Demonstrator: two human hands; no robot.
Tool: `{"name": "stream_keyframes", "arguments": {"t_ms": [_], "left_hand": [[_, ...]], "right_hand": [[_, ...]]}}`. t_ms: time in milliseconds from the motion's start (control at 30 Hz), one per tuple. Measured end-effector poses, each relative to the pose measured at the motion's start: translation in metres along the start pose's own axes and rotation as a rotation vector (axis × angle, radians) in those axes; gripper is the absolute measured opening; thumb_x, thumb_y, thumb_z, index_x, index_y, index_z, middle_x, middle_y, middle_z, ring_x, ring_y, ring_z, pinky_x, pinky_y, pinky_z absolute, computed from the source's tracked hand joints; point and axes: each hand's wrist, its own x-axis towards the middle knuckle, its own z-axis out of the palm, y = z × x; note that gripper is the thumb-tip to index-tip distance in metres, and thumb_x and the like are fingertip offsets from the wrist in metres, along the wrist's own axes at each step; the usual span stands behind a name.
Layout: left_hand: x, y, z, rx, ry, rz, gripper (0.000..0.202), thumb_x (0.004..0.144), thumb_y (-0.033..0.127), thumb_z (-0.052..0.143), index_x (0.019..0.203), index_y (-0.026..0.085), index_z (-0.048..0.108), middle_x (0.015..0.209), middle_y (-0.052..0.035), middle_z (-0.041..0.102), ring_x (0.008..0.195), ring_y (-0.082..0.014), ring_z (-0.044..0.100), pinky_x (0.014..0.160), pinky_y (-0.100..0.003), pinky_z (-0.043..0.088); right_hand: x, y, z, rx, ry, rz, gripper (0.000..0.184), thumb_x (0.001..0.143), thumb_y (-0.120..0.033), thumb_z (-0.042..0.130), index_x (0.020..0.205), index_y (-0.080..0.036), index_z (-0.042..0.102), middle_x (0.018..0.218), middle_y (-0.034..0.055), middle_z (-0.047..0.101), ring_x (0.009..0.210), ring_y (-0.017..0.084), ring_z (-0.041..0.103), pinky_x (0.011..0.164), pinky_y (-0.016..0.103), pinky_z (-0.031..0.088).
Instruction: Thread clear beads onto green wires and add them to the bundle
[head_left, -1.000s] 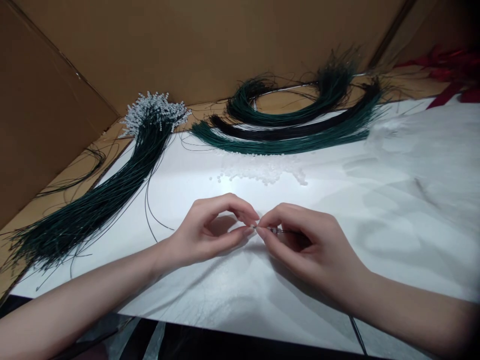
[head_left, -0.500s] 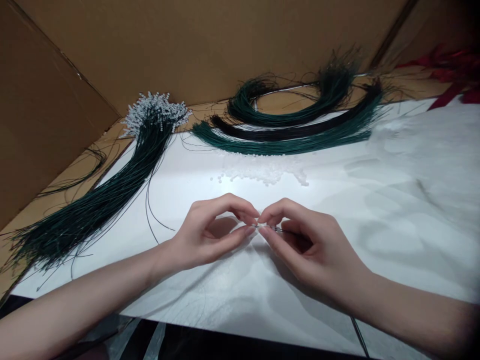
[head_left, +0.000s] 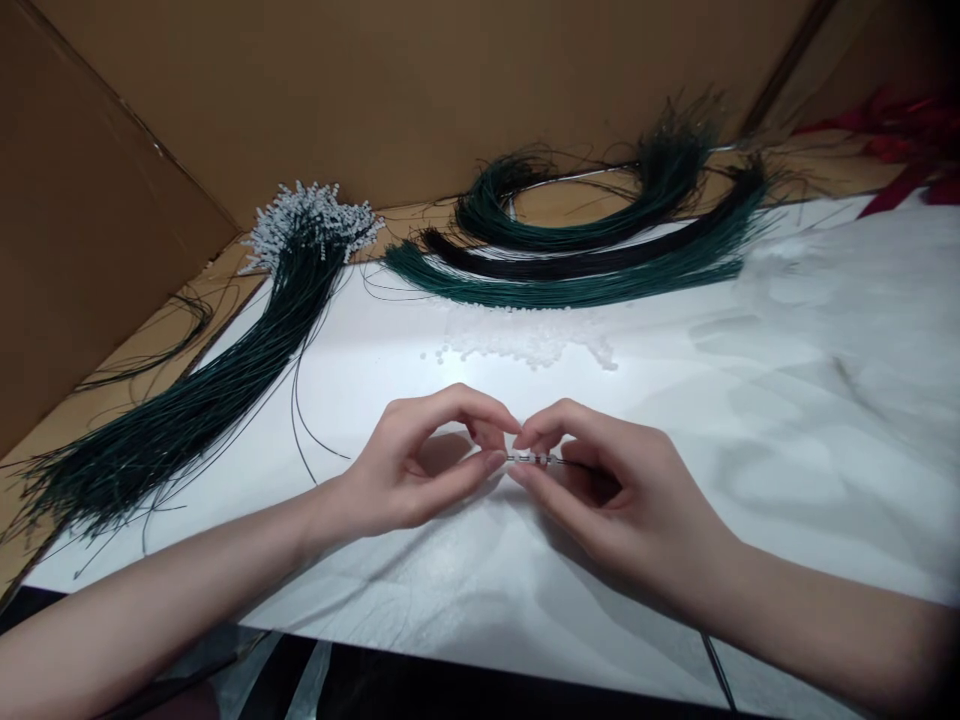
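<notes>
Both my hands meet fingertip to fingertip over the white sheet [head_left: 787, 420]. My right hand [head_left: 622, 490] pinches a thin dark wire [head_left: 559, 461] whose tip carries a few small clear beads [head_left: 529, 459]. My left hand [head_left: 420, 465] is closed in a pinch at that same tip; what its fingertips hold is too small to make out. The wire runs back under my right palm and reappears near the sheet's front edge. A scatter of loose clear beads [head_left: 525, 345] lies just beyond my hands.
A long bundle of green wires with beaded tips [head_left: 225, 370] lies at the left. Curved bundles of plain green and black wires [head_left: 592, 250] lie at the back. Brown cardboard walls [head_left: 420, 90] close the back and left. Red material [head_left: 900, 130] shows at far right.
The beads now show on the wire between my fingertips, and my right fingers have shifted slightly back along it. Arms and bundles have not moved.
</notes>
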Motion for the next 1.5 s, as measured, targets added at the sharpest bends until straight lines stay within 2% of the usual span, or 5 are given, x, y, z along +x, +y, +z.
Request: {"name": "stream_keyframes", "arguments": {"t_ms": [867, 967, 1100, 1200, 1500], "left_hand": [[0.001, 0.001, -0.002, 0.044, -0.042, 0.042, 0.029, 0.086, 0.004, 0.063, 0.112, 0.017, 0.06, 0.092, -0.0057, 0.067, 0.084, -0.0147, 0.064, 0.073, -0.026, 0.052], [0.008, 0.001, -0.014, 0.159, -0.045, 0.056, 0.022, 0.09, 0.01, 0.061, 0.111, 0.016, 0.062, 0.095, -0.0065, 0.068, 0.087, -0.0152, 0.065, 0.076, -0.026, 0.052], [0.022, -0.014, -0.045, 0.6, 0.131, 0.08, 0.011, 0.092, 0.014, 0.059, 0.1, 0.017, 0.066, 0.093, -0.005, 0.068, 0.085, -0.0152, 0.062, 0.079, -0.028, 0.048], [0.029, -0.03, -0.062, 0.804, 0.12, 0.102, 0.01, 0.092, 0.014, 0.058, 0.096, 0.016, 0.068, 0.092, -0.0049, 0.065, 0.086, -0.016, 0.06, 0.079, -0.028, 0.047], [0.037, -0.043, -0.065, 0.879, 0.09, 0.078, 0.011, 0.089, 0.013, 0.058, 0.084, 0.016, 0.067, 0.088, -0.0047, 0.063, 0.085, -0.0181, 0.059, 0.079, -0.031, 0.046]], "right_hand": [[0.002, 0.0, -0.001, -0.037, -0.03, -0.043, 0.009, 0.089, -0.012, 0.056, 0.083, -0.018, 0.061, 0.055, -0.0074, 0.039, 0.047, 0.006, 0.033, 0.046, 0.02, 0.028], [0.002, 0.0, -0.002, -0.026, -0.043, -0.039, 0.01, 0.088, -0.011, 0.056, 0.08, -0.017, 0.059, 0.056, -0.0077, 0.038, 0.047, 0.006, 0.033, 0.046, 0.02, 0.029], [0.001, 0.0, -0.001, -0.016, -0.047, -0.035, 0.011, 0.088, -0.01, 0.055, 0.081, -0.017, 0.061, 0.061, -0.0061, 0.047, 0.048, 0.005, 0.036, 0.047, 0.019, 0.03], [0.001, 0.0, 0.0, -0.014, -0.035, -0.041, 0.012, 0.089, -0.01, 0.055, 0.083, -0.016, 0.063, 0.065, -0.0049, 0.052, 0.049, 0.004, 0.037, 0.047, 0.019, 0.031], [0.001, 0.003, 0.0, -0.006, -0.032, -0.05, 0.01, 0.089, -0.011, 0.056, 0.084, -0.016, 0.063, 0.061, -0.0059, 0.047, 0.048, 0.004, 0.036, 0.047, 0.02, 0.03]]}}
